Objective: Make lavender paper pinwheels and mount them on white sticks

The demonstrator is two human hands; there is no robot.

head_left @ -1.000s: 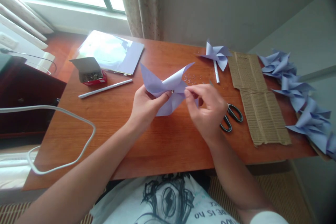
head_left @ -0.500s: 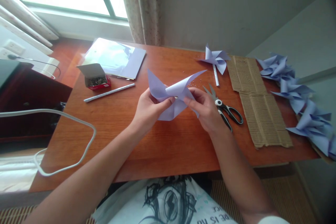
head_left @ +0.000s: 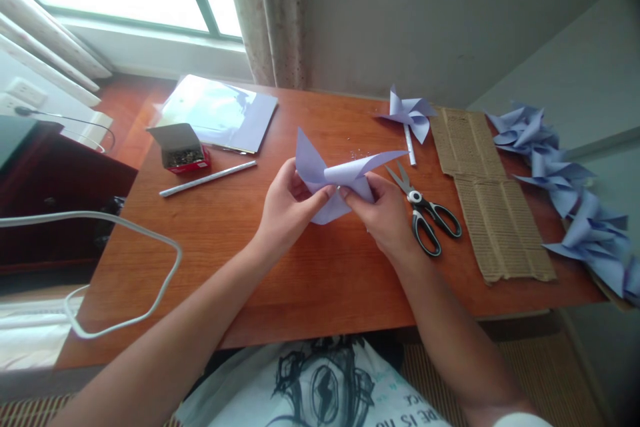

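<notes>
A lilac paper pinwheel [head_left: 350, 170] is held above the table between both hands, its curled blades pointing up and outward. My left hand [head_left: 295, 203] grips its left side, the thumb near the centre. On the other side my right hand [head_left: 383, 213] pinches the paper, its thumb also by the centre. A small shiny pin head [head_left: 339, 188] shows between the two thumbs. The fingers behind the paper are mostly hidden. Right of my right hand lie black-and-white scissors [head_left: 423, 203], blades slightly apart.
On the left are an open red box of small metal pins [head_left: 186, 159], a rolled paper stick [head_left: 207, 179], and a stack of sheets [head_left: 220, 113]. A pinwheel on a stick [head_left: 410, 113] lies beyond the scissors. Corrugated cardboard [head_left: 493, 207] and several pinwheels [head_left: 595, 233] are at right. A white cable [head_left: 170, 273] crosses the left edge.
The pinwheel has tilted and shifted slightly right. My right thumb has moved in to the centre beside the pin head, and the hands are closer together.
</notes>
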